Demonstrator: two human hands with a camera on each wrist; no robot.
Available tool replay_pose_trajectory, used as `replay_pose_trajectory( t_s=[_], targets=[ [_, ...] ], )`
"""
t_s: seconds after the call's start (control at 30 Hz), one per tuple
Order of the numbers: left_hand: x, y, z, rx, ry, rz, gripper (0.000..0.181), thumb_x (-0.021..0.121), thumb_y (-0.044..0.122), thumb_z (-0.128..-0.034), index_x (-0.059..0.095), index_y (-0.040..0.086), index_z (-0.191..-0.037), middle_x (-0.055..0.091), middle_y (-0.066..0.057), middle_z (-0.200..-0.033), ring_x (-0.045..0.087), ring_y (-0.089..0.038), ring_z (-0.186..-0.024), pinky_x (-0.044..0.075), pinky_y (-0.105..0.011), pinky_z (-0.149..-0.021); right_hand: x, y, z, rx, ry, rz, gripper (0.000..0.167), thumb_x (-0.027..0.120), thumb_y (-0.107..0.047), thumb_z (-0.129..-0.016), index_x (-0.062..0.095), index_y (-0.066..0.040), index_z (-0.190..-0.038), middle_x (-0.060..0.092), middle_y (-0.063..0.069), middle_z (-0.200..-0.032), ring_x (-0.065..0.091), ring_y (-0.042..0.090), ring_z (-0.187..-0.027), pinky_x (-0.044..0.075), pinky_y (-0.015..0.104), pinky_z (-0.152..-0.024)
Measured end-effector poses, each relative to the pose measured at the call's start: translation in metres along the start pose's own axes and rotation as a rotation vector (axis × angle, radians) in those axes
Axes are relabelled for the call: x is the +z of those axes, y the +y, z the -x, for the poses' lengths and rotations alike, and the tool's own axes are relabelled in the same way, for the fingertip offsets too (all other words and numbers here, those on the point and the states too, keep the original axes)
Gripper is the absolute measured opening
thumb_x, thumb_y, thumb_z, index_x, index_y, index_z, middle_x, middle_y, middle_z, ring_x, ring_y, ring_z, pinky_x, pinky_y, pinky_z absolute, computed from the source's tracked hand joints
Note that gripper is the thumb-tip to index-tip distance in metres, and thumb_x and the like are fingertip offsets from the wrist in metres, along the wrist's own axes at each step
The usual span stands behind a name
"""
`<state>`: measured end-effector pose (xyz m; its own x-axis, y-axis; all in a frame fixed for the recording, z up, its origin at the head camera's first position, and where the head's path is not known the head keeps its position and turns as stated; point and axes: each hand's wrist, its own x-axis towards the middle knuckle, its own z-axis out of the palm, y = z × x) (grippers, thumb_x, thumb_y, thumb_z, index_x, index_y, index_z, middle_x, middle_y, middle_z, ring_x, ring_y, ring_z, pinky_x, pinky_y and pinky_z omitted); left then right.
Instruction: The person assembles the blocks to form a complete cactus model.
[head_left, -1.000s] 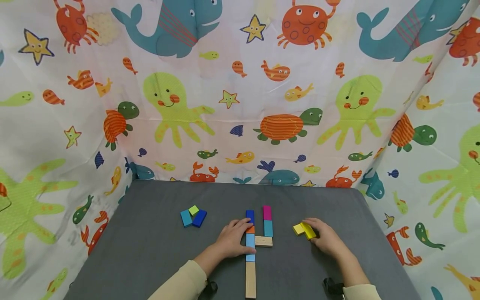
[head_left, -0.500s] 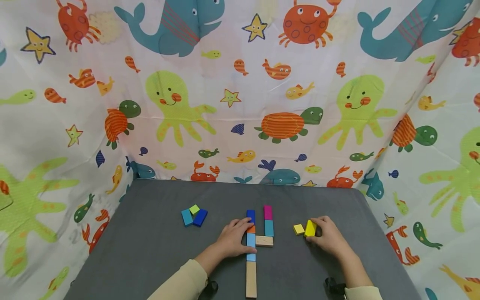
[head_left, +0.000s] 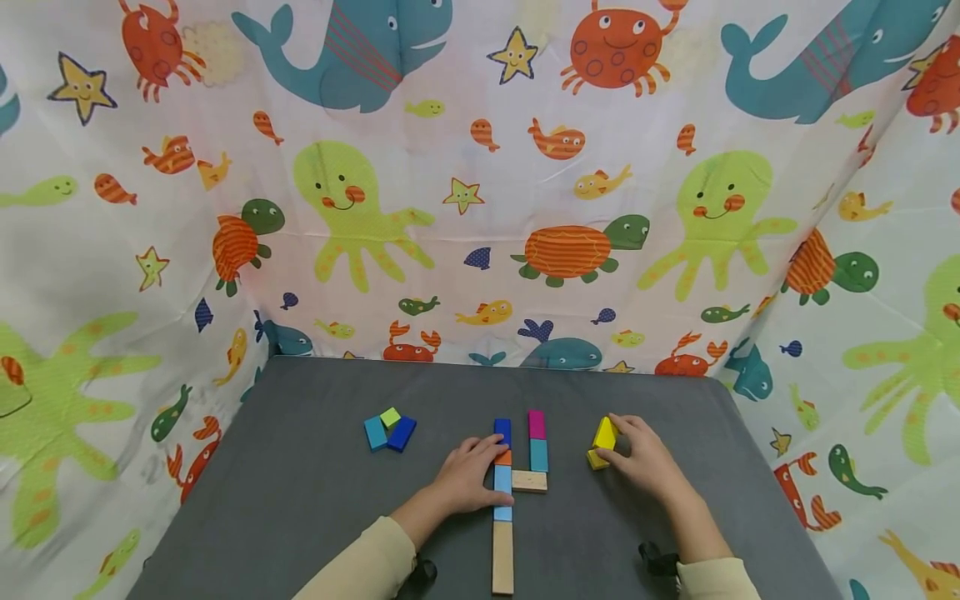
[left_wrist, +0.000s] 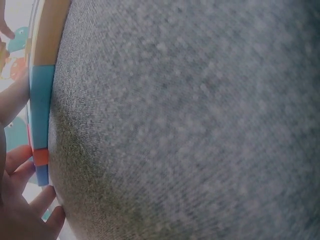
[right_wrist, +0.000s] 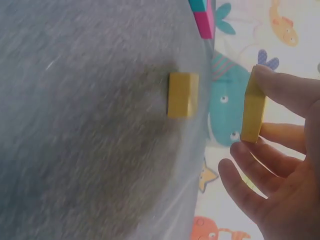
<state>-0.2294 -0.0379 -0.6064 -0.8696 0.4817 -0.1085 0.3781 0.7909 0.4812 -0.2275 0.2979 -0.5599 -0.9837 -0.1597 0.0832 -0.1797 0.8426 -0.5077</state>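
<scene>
In the head view, my right hand (head_left: pixel 648 462) pinches a yellow block (head_left: pixel 605 432) that looks triangular, held off the table. In the right wrist view, thumb and fingertips grip this yellow block (right_wrist: pixel 254 110) by opposite ends. A second yellow block (right_wrist: pixel 182 95) lies on the table just beyond. My left hand (head_left: pixel 465 479) rests along the left side of an upright row, its fingers by the orange block (head_left: pixel 504 458) and its thumb at the light blue block (head_left: pixel 503 477). A dark blue block (head_left: pixel 502 429) tops that row and a long wooden block (head_left: pixel 502 558) forms its near end.
Right of the row, a short wooden block (head_left: pixel 530 482) touches it, with a teal block (head_left: pixel 538 456) and a magenta block (head_left: pixel 536 424) beyond. Farther left lie a blue block (head_left: pixel 376 433), a green block (head_left: pixel 390 417) and a dark blue block (head_left: pixel 402 434). A sea-animal-print cloth (head_left: pixel 480 250) hangs behind the grey table (head_left: pixel 315 517).
My right hand has picked up the yellow triangular block, separated it from the other yellow block and moved it left and away from me, over that block. The left hand has stayed put.
</scene>
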Motion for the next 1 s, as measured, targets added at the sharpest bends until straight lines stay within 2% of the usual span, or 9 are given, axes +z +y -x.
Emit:
replay_pose_trajectory(
  t_s=[0.23, 0.43, 0.67, 1.0],
  targets=[
    [0.001, -0.001, -0.002, 0.005, 0.0, 0.006, 0.09, 0.076, 0.065, -0.0789, 0.044, 0.027, -0.153, 0.032, 0.007, -0.164, 0.033, -0.03, -0.145, 0.033, -0.058, -0.115, 0.006, -0.015, -0.015, 0.012, -0.006, 0.023, 0.073, 0.079, -0.034, -0.088, 0.052, 0.005, -0.143, 0.058, 0.022, -0.132, 0.058, 0.037, -0.114, 0.051, 0.056, -0.099],
    [-0.002, 0.0, 0.0, -0.006, -0.007, 0.006, 0.09, 0.075, 0.067, -0.0785, 0.044, 0.028, -0.154, 0.032, 0.008, -0.164, 0.032, -0.028, -0.146, 0.033, -0.057, -0.116, 0.013, -0.023, -0.027, -0.011, 0.003, 0.022, 0.072, 0.079, -0.037, -0.087, 0.054, 0.003, -0.141, 0.059, 0.022, -0.132, 0.058, 0.036, -0.112, 0.051, 0.055, -0.098],
    [-0.003, 0.001, 0.001, 0.002, 0.002, 0.018, 0.089, 0.077, 0.063, -0.0796, 0.045, 0.025, -0.153, 0.033, 0.004, -0.164, 0.032, -0.031, -0.145, 0.032, -0.059, -0.116, 0.019, -0.035, -0.037, -0.002, -0.038, 0.012, 0.072, 0.079, -0.039, -0.087, 0.055, -0.001, -0.143, 0.059, 0.019, -0.134, 0.057, 0.033, -0.115, 0.051, 0.054, -0.1],
    [-0.002, 0.0, 0.0, -0.006, -0.001, 0.012, 0.089, 0.076, 0.065, -0.0785, 0.045, 0.028, -0.153, 0.033, 0.007, -0.163, 0.033, -0.03, -0.145, 0.032, -0.059, -0.116, 0.029, -0.049, -0.052, -0.027, -0.051, 0.01, 0.071, 0.08, -0.039, -0.086, 0.056, -0.003, -0.143, 0.059, 0.018, -0.136, 0.058, 0.033, -0.118, 0.051, 0.054, -0.101]
  ],
)
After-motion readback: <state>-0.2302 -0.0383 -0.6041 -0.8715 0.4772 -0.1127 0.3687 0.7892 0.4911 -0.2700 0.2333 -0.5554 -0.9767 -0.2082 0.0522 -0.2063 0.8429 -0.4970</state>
